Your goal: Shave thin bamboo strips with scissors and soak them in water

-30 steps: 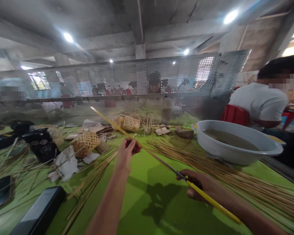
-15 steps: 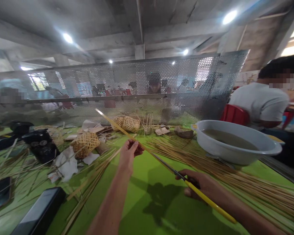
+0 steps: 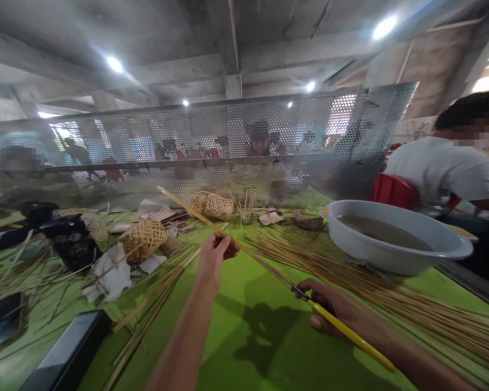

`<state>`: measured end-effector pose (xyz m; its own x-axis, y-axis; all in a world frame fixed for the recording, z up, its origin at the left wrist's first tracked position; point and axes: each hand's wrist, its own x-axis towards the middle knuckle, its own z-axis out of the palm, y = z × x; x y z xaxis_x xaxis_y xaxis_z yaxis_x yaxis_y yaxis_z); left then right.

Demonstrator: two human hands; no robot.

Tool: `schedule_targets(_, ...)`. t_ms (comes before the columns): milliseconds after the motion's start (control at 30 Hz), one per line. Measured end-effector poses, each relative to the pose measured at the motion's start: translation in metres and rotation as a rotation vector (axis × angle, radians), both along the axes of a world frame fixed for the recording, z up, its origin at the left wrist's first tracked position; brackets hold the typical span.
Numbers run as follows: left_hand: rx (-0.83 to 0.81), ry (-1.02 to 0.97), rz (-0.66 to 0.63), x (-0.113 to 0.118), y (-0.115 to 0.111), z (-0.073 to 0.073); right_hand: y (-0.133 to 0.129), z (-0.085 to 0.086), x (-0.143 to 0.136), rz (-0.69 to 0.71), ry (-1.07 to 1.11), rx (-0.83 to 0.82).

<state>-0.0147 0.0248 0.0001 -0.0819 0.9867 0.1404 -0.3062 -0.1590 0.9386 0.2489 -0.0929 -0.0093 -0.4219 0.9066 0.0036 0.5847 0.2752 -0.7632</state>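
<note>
My left hand is closed in a pinch on a flat bamboo strip. One end of the strip points up and away to the left; the other slopes down towards my right hand. That hand is closed on a yellow-handled tool with a narrow metal blade; its exact kind is not plain. The blade lies along the lower part of the strip, and I cannot tell whether it is cutting in. Both hands are above the green tabletop, which bears their shadow.
A pale basin of murky water stands at right, beside a long bundle of bamboo strips. Woven bamboo pieces, paper scraps and a phone lie left. Behind is a perforated metal screen; a person sits at right.
My hands, the strip and the tool keep nearly the same places. The strip's far end has dipped slightly. The person at right has leaned a little further right.
</note>
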Motion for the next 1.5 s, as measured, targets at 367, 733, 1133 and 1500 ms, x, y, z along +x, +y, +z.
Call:
schedule_targets(367, 0.046, 0.042, -0.046, 0.007, -0.007, 0.005, 0.0, -0.001, 0.0, -0.015, 0.007, -0.015)
schedule_targets(733, 0.196, 0.082, -0.025, 0.011, -0.006, 0.006, 0.01, -0.014, 0.009, -0.042, -0.094, 0.036)
schedule_targets(1133, 0.11, 0.059, -0.091, 0.016, -0.013, 0.007, 0.001, 0.001, 0.005, 0.038, -0.025, 0.049)
schedule_targets(1500, -0.006, 0.062, -0.113, 0.015, -0.015, 0.006, 0.007, -0.012, -0.003, -0.09, 0.064, -0.017)
